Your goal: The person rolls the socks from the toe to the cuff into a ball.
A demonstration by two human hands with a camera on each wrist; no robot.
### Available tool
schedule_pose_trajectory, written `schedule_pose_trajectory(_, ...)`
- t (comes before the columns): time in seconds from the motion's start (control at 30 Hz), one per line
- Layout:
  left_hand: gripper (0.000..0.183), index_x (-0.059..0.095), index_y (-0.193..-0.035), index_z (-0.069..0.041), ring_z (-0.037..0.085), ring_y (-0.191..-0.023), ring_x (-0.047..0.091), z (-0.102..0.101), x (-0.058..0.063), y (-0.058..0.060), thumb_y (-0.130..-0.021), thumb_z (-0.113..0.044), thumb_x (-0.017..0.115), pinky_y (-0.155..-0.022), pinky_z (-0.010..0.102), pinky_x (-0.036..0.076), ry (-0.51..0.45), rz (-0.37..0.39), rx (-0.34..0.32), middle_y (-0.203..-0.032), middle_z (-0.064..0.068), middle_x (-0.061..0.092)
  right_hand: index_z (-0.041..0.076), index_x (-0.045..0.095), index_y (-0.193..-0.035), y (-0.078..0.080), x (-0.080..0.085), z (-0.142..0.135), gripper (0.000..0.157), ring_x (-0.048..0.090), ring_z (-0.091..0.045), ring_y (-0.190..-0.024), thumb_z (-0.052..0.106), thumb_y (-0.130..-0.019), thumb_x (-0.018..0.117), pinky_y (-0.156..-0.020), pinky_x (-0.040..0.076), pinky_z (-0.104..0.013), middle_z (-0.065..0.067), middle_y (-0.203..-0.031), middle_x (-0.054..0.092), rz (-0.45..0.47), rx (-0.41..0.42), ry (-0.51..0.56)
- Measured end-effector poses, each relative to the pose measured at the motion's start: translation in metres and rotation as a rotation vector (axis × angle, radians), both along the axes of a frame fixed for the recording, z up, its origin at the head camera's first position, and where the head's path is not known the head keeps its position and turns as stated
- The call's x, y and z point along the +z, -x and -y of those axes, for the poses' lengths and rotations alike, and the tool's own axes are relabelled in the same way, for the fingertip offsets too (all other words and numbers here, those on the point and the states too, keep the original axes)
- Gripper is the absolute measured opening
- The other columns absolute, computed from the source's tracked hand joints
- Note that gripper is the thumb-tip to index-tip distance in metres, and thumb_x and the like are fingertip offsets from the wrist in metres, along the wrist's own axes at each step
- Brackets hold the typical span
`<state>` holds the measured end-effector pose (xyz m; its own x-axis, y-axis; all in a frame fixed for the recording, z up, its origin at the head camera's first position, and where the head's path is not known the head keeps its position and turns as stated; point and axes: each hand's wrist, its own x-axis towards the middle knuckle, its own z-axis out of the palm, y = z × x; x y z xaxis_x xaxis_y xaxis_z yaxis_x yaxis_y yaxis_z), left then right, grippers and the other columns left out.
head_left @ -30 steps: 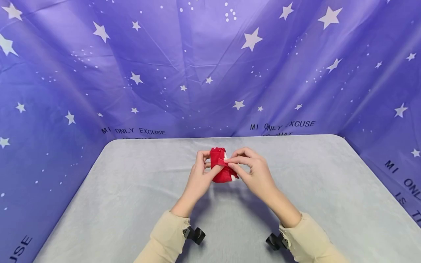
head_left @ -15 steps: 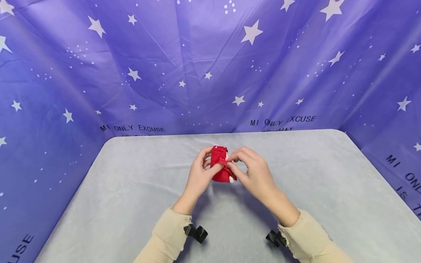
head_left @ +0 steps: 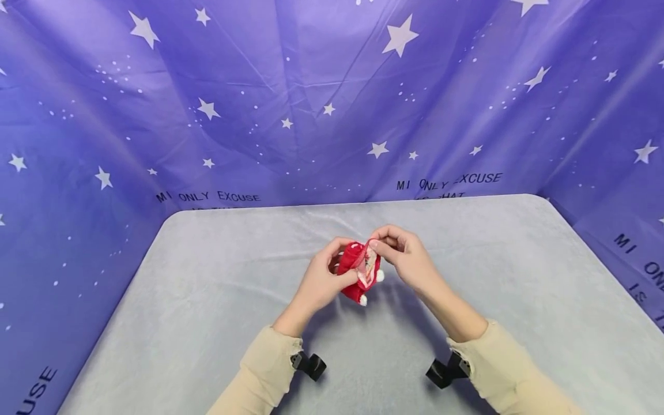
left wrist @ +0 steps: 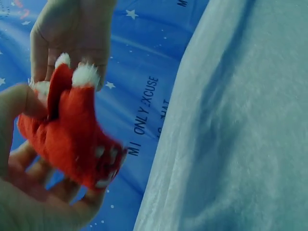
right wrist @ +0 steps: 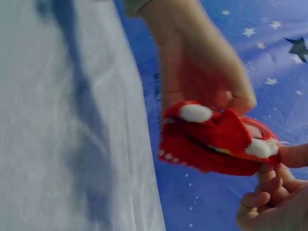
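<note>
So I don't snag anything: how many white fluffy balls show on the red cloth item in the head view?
2: one white ball at the right edge of the red cloth item, the second white ball at its lower end. Others may be hidden.

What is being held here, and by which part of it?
A red cloth item: the left hand grips its body, thumb at the opening's edge; the right hand pinches the opening's far end.
</note>
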<state>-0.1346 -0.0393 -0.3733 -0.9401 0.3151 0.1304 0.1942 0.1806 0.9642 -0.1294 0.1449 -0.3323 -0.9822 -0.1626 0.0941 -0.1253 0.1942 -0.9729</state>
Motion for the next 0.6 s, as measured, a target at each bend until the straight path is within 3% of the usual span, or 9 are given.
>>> schedule_pose_trajectory(0.1,0.049,0.063,-0.124,-0.014,0.013,-0.090,0.064,0.003,-0.001,0.000,-0.077,-0.004,0.065,-0.079,0.027,0.054,0.066,-0.024,-0.080,-0.114,0.009,0.069,-0.011,0.057,-0.104,0.003,0.001,-0.005,0.016,0.054,-0.003,-0.072,0.003,-0.097,0.054,-0.074,0.047,-0.019,0.012,-0.075,0.060,0.065,0.060,0.008)
schedule_pose_trajectory(0.2,0.049,0.062,-0.126,-0.014,0.012,-0.091,0.062,0.006,-0.002,0.001,-0.079,-0.005,0.066,-0.082,0.026,0.052,0.065,-0.042,-0.170,-0.113,0.010,0.068,-0.009,0.058,-0.103,0.008,0.003,-0.010,0.016,0.050,-0.004,-0.069,0.005,-0.098,0.053,-0.067,0.043,-0.019,0.010,-0.073,0.057,0.088,0.121,-0.015)
schedule_pose_trajectory(0.43,0.049,0.056,-0.128,0.004,0.012,-0.095,0.062,0.019,-0.003,-0.002,-0.079,0.004,0.061,-0.086,0.023,0.054,-0.171,0.010,-0.262,-0.115,0.023,0.065,-0.001,0.061,-0.098,0.013,0.006,-0.019,0.009,0.049,-0.004,-0.066,0.006,-0.097,0.055,-0.062,0.040,-0.019,0.011,-0.072,0.058,0.116,0.223,0.001)
schedule_pose_trajectory(0.6,0.049,0.053,-0.129,0.010,0.010,-0.098,0.064,0.022,0.002,-0.005,-0.081,0.006,0.066,-0.088,0.023,0.056,-0.256,0.031,-0.289,-0.118,0.021,0.064,0.006,0.063,-0.097,0.013,0.005,-0.015,0.006,0.057,-0.003,-0.071,0.005,-0.097,0.057,-0.066,0.048,-0.019,0.010,-0.077,0.065,0.138,0.246,0.050)
